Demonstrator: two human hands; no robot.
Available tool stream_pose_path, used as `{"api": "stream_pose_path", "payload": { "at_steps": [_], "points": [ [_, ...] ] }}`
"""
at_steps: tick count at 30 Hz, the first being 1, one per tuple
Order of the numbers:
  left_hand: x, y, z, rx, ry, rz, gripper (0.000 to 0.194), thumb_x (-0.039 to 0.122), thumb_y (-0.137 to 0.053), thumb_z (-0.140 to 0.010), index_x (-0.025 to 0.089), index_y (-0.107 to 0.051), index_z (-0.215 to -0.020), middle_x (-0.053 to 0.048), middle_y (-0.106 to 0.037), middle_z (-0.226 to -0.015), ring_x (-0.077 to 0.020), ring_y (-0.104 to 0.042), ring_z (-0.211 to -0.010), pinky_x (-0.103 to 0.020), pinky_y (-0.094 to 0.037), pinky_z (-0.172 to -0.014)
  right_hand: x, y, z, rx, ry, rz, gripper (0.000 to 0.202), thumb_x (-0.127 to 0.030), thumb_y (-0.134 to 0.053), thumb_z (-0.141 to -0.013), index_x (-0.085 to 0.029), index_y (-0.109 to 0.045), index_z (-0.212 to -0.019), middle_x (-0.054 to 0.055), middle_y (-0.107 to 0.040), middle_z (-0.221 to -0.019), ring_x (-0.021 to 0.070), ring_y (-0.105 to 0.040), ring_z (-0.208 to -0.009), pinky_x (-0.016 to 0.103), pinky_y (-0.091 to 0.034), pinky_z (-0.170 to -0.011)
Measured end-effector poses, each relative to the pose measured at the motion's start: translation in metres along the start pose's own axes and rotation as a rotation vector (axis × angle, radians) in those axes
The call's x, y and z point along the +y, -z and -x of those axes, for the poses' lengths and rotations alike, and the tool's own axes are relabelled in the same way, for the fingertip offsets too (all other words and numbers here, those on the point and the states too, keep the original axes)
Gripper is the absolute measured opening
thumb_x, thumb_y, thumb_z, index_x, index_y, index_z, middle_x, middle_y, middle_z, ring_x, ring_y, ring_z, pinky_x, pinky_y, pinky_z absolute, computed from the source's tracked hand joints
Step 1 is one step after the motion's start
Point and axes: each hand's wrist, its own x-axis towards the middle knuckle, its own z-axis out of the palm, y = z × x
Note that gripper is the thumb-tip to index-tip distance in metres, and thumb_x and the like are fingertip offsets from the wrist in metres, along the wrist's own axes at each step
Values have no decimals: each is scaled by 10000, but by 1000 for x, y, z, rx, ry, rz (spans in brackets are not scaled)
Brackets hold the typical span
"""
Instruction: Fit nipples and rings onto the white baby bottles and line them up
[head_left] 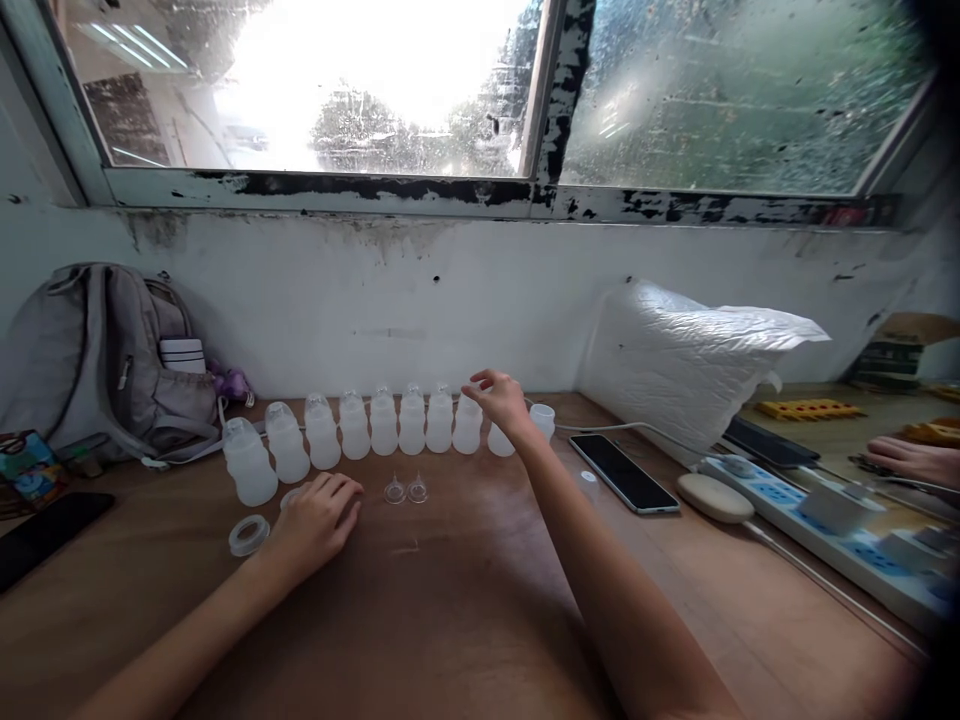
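Note:
A row of frosted baby bottles (383,424) stands along the back of the table, several topped with clear dome caps (413,392). My right hand (499,398) reaches to the top of one bottle (467,430) right of centre, its fingertips closed around what looks like a clear cap, partly hidden. Low on the table, my left hand (319,515) lies palm down with fingers loosely stretched, partly covering a white ring (292,496). Another white collar ring (248,536) is beside the left wrist. Two clear nipples (406,488) sit in front of the row.
At right are a phone (624,472), a small clear piece (589,485), a beige oval device (715,497) and a power strip (825,530). A silver padded bag (675,360) leans on the wall. A backpack (112,360) and dark phone (49,535) lie left. Another person's hand (911,458) shows far right.

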Motion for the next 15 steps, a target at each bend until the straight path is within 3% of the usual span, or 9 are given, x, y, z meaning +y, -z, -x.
{"api": "stream_pose_path", "payload": {
  "at_steps": [10, 15],
  "points": [
    [-24, 35, -8, -278, 225, -126, 329, 368, -344, -788, 198, -552, -976, -95, -584, -953, -258, -526, -882, -297, -388, -624, -2, 3, -1, 18, 12, 59, 319, -408, -520, -709, -182, -618, -911, 56, -611, -852, 169, -544, -796, 257, -384, -671],
    [-30, 56, -6, -401, 319, -129, 286, 360, -371, -759, 193, -585, -849, -99, -615, -838, -255, -565, -746, -277, -354, -532, -20, 22, 6, 125, 87, -16, 261, -359, -490, -732, -179, -619, -871, 48, -615, -844, 157, -538, -759, 259, -382, -673]
  ]
}}
